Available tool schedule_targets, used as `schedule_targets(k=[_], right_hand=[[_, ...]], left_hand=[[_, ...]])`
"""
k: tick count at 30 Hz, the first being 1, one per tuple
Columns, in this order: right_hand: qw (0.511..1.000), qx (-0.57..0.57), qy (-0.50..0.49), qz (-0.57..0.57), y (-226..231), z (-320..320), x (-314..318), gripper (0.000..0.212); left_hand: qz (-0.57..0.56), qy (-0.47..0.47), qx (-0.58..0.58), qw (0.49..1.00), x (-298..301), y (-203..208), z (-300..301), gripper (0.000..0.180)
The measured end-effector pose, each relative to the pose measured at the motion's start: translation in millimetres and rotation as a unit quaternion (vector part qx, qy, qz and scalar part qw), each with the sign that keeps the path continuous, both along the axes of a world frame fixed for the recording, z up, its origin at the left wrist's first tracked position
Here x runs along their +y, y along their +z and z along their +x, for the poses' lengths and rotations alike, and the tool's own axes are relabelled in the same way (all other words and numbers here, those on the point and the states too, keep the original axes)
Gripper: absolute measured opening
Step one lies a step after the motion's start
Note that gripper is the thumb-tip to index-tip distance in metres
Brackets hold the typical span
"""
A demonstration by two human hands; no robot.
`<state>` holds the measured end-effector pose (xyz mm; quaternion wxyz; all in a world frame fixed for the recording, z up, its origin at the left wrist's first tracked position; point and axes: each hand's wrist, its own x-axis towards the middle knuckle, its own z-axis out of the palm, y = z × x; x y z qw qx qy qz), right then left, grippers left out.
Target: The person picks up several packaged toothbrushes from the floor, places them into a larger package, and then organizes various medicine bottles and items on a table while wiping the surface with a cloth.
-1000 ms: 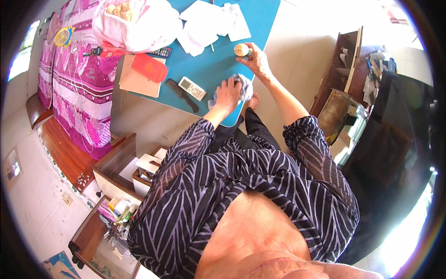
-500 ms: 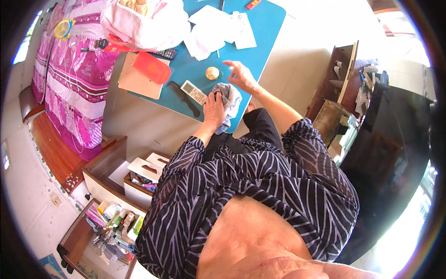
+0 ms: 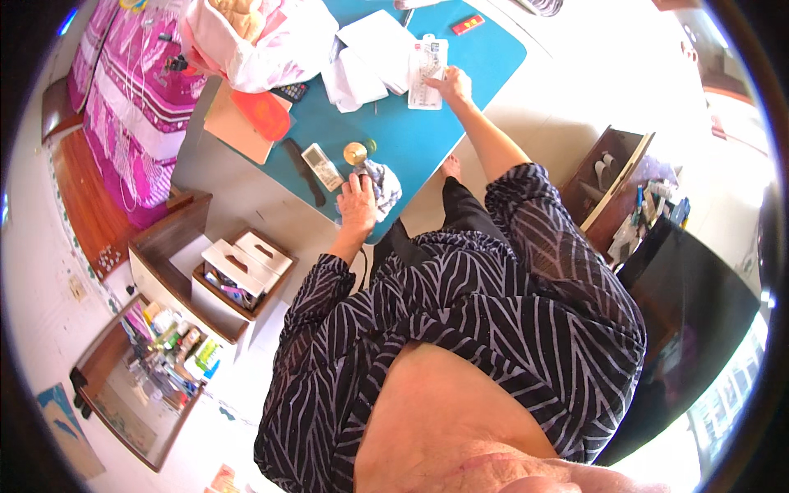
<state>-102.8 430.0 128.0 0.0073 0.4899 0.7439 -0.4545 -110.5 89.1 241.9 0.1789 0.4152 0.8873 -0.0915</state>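
Operating remotely, I see the left hand spread on crumpled grey-blue cloth, likely soft, and under the right hand, pinch unclear, a flat white rectangular card, probably light, best held edgewise.

A crumpled cloth, grey-blue and patterned, lies bunched at the centre of the frame, partly covered by the left hand. Just above it, a jar shows its round gold cap, with a greenish, see-through body visible to the cap's right. At upper centre, a white card, printed and oblong, lies flat with its long sides running up the frame, the right hand at its lower right edge.
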Motion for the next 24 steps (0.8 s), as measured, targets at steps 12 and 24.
schedule_targets(k=[12,24], right_hand=[[0.749,0.350,-0.062,-0.559,103.6,71.1,5.0,0.028],[0.706,0.351,0.043,-0.613,209.6,55.2,-53.9,0.023]], left_hand=[[0.025,0.110,0.041,0.993,36.9,61.5,37.7,0.063],[0.519,0.382,-0.366,0.671,119.7,157.0,14.9,0.023]])
